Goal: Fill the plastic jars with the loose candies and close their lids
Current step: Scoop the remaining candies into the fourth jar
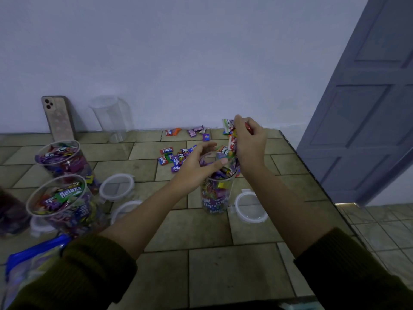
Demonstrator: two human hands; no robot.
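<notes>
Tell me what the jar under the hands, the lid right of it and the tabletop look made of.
Jar: clear glossy plastic, it seems; candies show through its wall. Lid: whitish translucent plastic rim with a clear centre. Tabletop: matte beige tile pattern with dark joints; real tile or a printed cover, unclear.

A room in a home, by the look of it, rather than a shop or workshop; a table (pixel 201 231) with a tile-patterned top fills the lower half of the frame, set against a plain pale wall (pixel 178 52) that spans the top; a grey-blue panelled door (pixel 368 108) stands at the right edge, with a glossy tiled floor (pixel 384 229) below it at lower right; a phone (pixel 58 118) in a patterned case leans on the wall at mid left; a plastic jar (pixel 215 193) and wrapped candies (pixel 166 151) at the centre are ordinary household goods.
</notes>
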